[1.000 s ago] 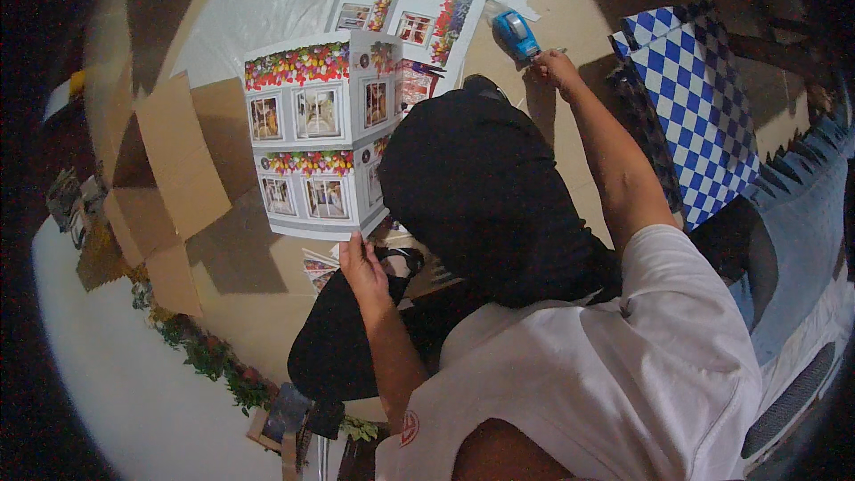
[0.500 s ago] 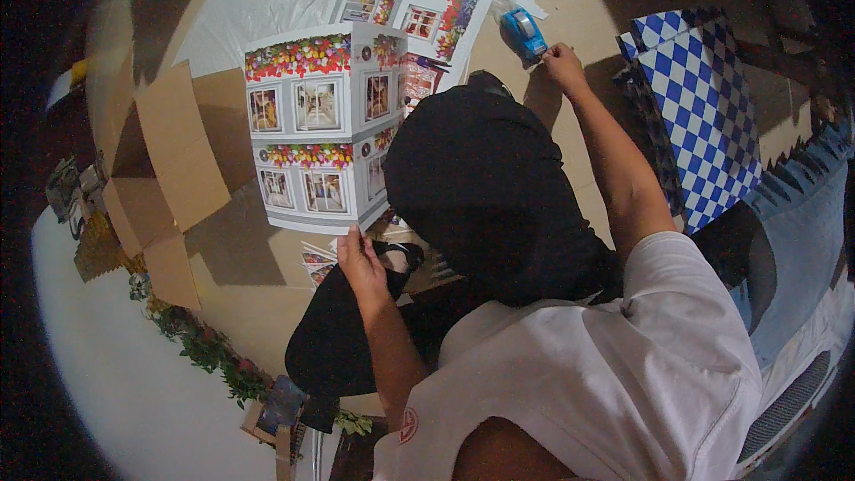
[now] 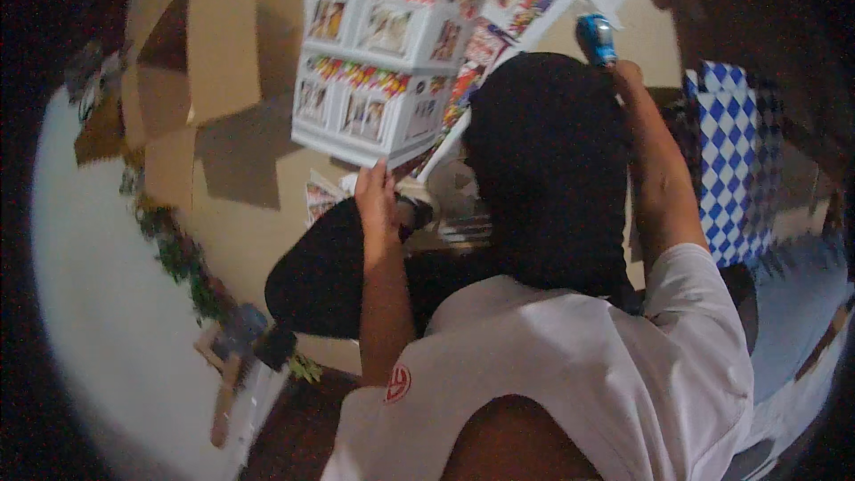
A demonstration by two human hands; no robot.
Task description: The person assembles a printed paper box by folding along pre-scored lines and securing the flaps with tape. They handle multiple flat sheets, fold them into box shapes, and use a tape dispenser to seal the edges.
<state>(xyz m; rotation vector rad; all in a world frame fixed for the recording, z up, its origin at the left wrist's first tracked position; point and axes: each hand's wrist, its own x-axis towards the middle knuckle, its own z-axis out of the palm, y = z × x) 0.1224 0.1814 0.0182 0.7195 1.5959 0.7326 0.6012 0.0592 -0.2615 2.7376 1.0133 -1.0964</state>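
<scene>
My left hand (image 3: 377, 198) pinches the lower edge of a white printed cardboard piece (image 3: 356, 74), folded at a corner so that two faces show. House windows and rows of colourful flowers are printed on it. My right hand (image 3: 627, 77) is closed at the near end of a blue tape dispenser (image 3: 595, 38); its fingertips are partly hidden. More printed sheets (image 3: 534, 7) with the same windows and flowers lie beyond the folded piece, toward the dispenser. Blur softens the printing.
An open brown cardboard box (image 3: 223, 53) stands at the left. To the right is a blue-and-white checkered box (image 3: 726, 160), with light blue denim (image 3: 797, 294) near it. A leafy garland (image 3: 183, 258) runs along the lower left. My black-clad knees (image 3: 552, 187) fill the middle.
The whole view has shifted and turned with my head. The folded piece is tilted now, still in my left hand. My right hand has closed more around the tape dispenser's end.
</scene>
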